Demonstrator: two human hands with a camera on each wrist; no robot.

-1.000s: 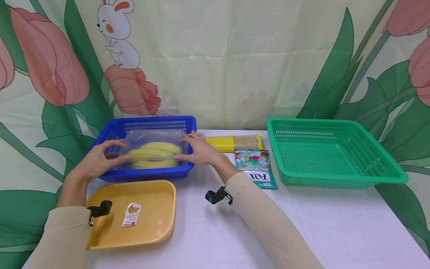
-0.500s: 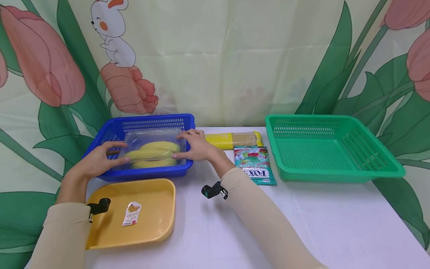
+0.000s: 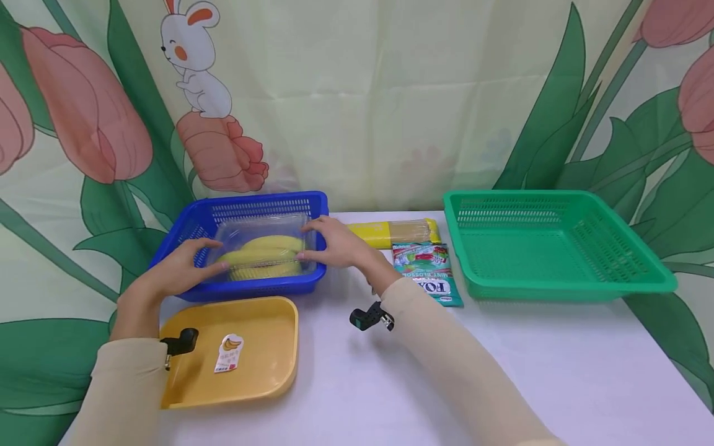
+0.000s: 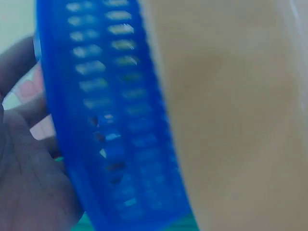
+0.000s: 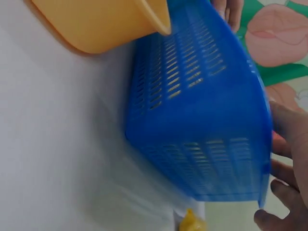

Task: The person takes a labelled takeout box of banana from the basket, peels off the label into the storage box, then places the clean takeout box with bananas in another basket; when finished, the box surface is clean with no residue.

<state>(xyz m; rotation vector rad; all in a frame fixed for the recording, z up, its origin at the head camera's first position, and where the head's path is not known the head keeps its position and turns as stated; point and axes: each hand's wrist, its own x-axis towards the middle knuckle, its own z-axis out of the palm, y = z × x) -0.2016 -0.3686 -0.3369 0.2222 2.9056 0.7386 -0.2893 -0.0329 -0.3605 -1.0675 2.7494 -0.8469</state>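
Observation:
A clear plastic box (image 3: 253, 226) with several bananas (image 3: 268, 255) inside lies in the blue basket (image 3: 256, 288). My left hand (image 3: 175, 269) holds the box's left end, thumb at the front and fingers behind. At the opposite end, my right hand (image 3: 340, 244) grips it likewise, close over the basket's right rim. In the left wrist view the basket wall (image 4: 106, 120) hides the box, and part of the left palm (image 4: 33, 159) shows beside it. The right wrist view has the right fingers (image 5: 286, 171) along the basket rim.
In front of the blue basket stands a yellow tray (image 3: 268, 347) bearing a banana sticker (image 3: 229, 353). A yellow noodle-like packet (image 3: 396, 233) and a green candy bag (image 3: 426, 272) lie right of the basket. Farther right is a green basket (image 3: 558, 288).
The head view has shifted slightly. Both hands stay at the ends of the clear box, which keeps its place in the blue basket.

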